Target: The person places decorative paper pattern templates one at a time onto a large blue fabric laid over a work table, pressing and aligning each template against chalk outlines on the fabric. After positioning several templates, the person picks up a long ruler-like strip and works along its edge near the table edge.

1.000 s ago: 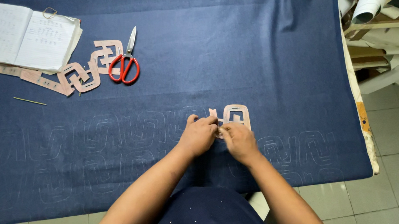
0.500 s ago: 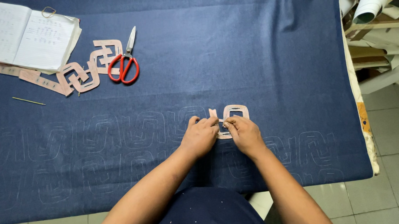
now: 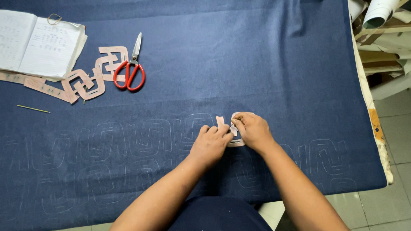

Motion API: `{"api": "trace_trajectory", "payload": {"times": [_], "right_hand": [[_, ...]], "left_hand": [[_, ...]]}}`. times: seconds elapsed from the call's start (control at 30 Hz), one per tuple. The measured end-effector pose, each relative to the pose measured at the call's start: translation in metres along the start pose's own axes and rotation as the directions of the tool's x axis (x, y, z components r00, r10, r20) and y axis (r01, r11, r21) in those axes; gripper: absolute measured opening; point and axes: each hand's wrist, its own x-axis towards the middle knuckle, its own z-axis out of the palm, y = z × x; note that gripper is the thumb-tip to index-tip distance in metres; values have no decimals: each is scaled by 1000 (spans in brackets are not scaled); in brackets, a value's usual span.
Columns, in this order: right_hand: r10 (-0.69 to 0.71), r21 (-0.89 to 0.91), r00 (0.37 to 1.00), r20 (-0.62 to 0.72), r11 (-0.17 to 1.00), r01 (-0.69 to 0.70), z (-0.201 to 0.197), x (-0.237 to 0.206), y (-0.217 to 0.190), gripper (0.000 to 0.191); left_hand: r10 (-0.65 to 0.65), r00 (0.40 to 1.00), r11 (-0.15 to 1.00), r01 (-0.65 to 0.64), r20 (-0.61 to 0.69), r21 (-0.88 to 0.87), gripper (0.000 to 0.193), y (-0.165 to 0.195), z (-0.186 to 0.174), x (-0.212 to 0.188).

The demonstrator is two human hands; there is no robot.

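Two hands, the left hand (image 3: 210, 144) and right hand (image 3: 252, 131), press fingers together on a pink paper shape (image 3: 221, 122) to keep it flat on the blue cloth (image 3: 244, 62).

We see the scissors (image 3: 130, 68) lying on the cloth (image 3: 244, 53), right of the notebook (image 3: 32, 45), touching the template (image 3: 86, 77).
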Motion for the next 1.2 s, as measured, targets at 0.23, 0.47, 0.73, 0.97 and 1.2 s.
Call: {"api": "trace_trajectory", "payload": {"times": [0.23, 0.47, 0.73, 0.97, 1.2], "right_hand": [[69, -13, 998, 14, 998, -68, -3, 21, 7, 15], [20, -60, 999, -32, 998, -21, -17, 21, 19, 15], [62, -158, 997, -40, 985, -68, -36, 6, 32, 16], [141, -166, 990, -22, 976, -143, -46, -21, 33, 18], [187, -172, 982, 37, 969, -178, -56, -68, 22, 19]], "left_hand": [[49, 999, 998, -49, 5, 44, 39, 5, 0, 1], [27, 997, 998, -32, 78, 60, 43, 9, -4, 8], [28, 990, 996, -38, 140, 75, 46, 13, -2, 10], [50, 992, 996, -59, 116, 68, 46, 14, -1, 9], [28, 982, 996, -43, 184, 76, 51, 15, -5, 13]]}}
